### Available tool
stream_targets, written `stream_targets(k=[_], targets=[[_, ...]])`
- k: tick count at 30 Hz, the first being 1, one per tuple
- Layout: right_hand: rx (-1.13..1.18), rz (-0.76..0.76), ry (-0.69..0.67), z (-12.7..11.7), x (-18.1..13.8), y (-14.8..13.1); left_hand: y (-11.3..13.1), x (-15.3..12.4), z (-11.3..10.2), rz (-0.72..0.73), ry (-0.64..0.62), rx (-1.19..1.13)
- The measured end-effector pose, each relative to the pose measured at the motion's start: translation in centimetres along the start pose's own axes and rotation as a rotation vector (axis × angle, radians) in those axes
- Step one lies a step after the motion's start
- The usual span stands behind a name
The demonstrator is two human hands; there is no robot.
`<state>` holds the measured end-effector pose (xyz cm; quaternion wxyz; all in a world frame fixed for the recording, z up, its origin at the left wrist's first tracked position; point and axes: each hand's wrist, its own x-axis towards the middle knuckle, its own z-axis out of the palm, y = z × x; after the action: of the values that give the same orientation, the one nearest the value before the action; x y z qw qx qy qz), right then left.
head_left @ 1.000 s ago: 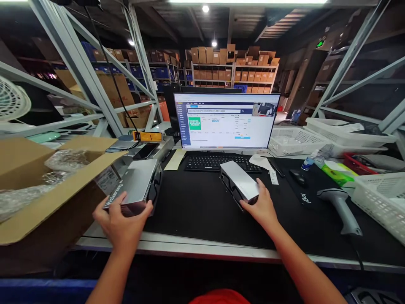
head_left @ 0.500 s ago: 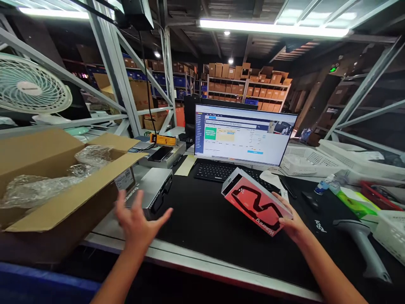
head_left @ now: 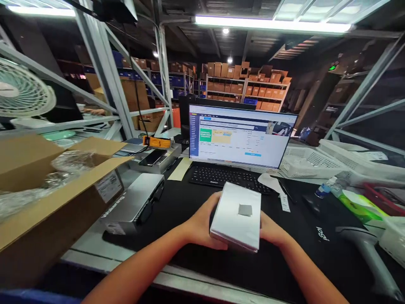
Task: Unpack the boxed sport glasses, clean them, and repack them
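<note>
Between my two hands I hold up a product box (head_left: 236,219), its plain white end with a small grey square turned toward me. My left hand (head_left: 204,223) wraps the box's left side, the thumb low near its bottom edge. On the opposite side my right hand (head_left: 272,230) grips it, with most of the fingers hidden behind. To the left, a second box (head_left: 136,202), silver with a dark glasses-like picture on its side, lies on the desk beside the open carton (head_left: 79,185). The keyboard (head_left: 228,175) is just beyond the held box.
A monitor (head_left: 240,135) stands behind the keyboard. On the right are a barcode scanner (head_left: 363,249), a dark mouse (head_left: 313,206), a small bottle (head_left: 325,188) and white baskets (head_left: 303,162). Left of the monitor lies a phone (head_left: 153,157); the carton holds clear plastic wrap.
My left hand has moved right from open air and taken hold of the box. The box has turned from its red printed side to its white end. My view has shifted slightly right.
</note>
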<state>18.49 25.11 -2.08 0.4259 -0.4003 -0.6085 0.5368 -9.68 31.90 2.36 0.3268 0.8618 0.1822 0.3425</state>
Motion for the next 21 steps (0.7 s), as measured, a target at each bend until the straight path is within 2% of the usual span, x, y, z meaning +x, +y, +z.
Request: stream_targets(k=[2,4,6,9,11,13,16,21], targets=[[-0.132,-0.160,0.104,-1.3,-1.2,-1.5,0.5,0.6,-1.0,0.039,0.022,0.107],[-0.188,-0.331,0.119,-1.8,-2.4,-2.9,0.8,1.3,-1.7,0.014,0.006,0.257],[-0.334,-0.380,0.128,-1.4,-3.2,-3.6,0.7,1.8,-2.0,-0.019,-0.067,0.372],[-0.585,-0.226,0.153,0.1,-3.0,-3.3,-0.1,2.1,-1.4,-0.011,-0.173,0.440],[-0.624,-0.144,0.126,0.8,-2.4,-2.5,-0.8,2.1,-1.0,-0.016,-0.228,0.434],[-0.604,-0.130,0.137,1.1,-1.8,-1.5,-1.3,2.1,-0.9,-0.046,-0.250,0.428],[-0.566,-0.125,0.211,0.8,-1.2,-0.5,-1.8,2.3,-1.0,-0.087,-0.243,0.462],[-0.546,-0.087,0.200,-1.5,-1.2,-1.0,-2.1,3.4,-1.9,-0.137,-0.311,0.530]])
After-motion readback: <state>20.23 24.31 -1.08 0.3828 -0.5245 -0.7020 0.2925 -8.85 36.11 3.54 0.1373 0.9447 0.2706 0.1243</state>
